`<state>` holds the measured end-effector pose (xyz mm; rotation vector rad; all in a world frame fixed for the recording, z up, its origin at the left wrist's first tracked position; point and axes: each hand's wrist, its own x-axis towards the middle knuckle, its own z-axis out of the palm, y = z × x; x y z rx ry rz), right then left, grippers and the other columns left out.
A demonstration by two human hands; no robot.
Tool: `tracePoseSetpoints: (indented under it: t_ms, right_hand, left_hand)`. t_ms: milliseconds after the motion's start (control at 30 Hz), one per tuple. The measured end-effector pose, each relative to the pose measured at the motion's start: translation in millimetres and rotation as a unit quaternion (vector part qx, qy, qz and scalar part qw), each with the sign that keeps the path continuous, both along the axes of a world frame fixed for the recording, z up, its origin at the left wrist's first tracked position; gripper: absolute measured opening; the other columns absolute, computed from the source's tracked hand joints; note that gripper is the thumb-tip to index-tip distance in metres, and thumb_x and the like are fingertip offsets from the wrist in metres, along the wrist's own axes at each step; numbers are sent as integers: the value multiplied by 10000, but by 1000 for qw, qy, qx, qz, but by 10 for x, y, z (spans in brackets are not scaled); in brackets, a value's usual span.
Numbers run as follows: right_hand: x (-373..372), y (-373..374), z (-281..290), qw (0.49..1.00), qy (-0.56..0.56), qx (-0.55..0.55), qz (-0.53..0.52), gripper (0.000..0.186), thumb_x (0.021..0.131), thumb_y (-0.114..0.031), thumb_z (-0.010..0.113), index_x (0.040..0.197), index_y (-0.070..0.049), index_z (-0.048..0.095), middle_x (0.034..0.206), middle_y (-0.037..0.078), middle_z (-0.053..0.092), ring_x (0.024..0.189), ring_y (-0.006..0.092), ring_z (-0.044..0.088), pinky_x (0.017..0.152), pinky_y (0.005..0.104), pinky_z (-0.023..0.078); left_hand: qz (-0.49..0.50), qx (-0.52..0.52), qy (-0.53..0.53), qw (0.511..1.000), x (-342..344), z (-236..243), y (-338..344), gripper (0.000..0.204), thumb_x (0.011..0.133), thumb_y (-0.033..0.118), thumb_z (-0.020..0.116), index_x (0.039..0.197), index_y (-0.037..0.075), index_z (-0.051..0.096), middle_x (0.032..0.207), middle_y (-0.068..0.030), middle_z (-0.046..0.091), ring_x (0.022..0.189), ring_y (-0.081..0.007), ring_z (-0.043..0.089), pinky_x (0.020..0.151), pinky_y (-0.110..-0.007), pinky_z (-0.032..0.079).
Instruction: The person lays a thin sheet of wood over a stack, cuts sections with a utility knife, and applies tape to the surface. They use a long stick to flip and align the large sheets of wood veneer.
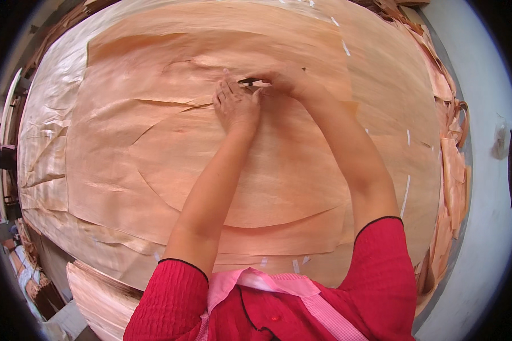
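While your left hand (236,105) lies palm-down on the thin wooden sheet (290,170), its fingers extended and gripping nothing, your right hand (284,80) grasps a small dark tool (247,82) just beside them, its exact finger placement too small to tell. The sheet spreads before you, over a paler sheet (44,148) showing at left. White strips (405,196) dot the right side, near ragged loose pieces (451,187) along the right edge.

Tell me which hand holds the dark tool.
The right hand: the dark tool juts from its grip toward the left hand, which lies palm-down on the veneer instead.
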<state>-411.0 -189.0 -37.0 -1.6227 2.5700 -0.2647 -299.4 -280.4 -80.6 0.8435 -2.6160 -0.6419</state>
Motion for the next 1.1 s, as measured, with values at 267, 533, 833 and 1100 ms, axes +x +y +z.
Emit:
tracePoseSetpoints:
  t_ms: [267, 533, 833, 1100]
  right_hand:
    - [102, 435, -90, 993, 34, -53, -104, 281, 794, -279, 512, 1068, -322, 552, 946, 23, 621, 815, 221, 594, 663, 342, 471]
    - [233, 811, -71, 979, 95, 18, -178, 307, 805, -160, 492, 1093, -254, 542, 817, 25, 627, 722, 219, 598, 596, 343, 473]
    - [485, 905, -113, 962, 41, 71, -260, 354, 827, -132, 431, 1171, -214, 440, 804, 102, 607, 781, 245, 593, 600, 365, 469]
    - [1405, 2079, -12, 917, 13, 93, -388, 402, 823, -91, 431, 1205, -216, 438, 825, 98, 601, 778, 261, 583, 627, 382, 461]
  left_hand:
    - [-1, -65, 1, 998, -7, -105, 28, 848, 736, 497, 556, 1341, 42, 172, 1340, -167, 288, 1251, -281, 250, 1026, -389, 161]
    - [-185, -186, 101, 960, -47, -173, 130, 443, 819, 296, 508, 1197, 77, 436, 1287, -86, 395, 1222, -241, 321, 1023, -391, 213]
    - [-379, -149, 152, 901, -44, -200, 214, 274, 792, 235, 559, 994, 54, 601, 1108, -87, 557, 1105, -234, 465, 934, -340, 361]
    - [-374, -153, 139, 904, 0, -217, 167, 286, 793, 254, 559, 1003, 62, 591, 1130, -90, 544, 1125, -232, 454, 944, -341, 356]
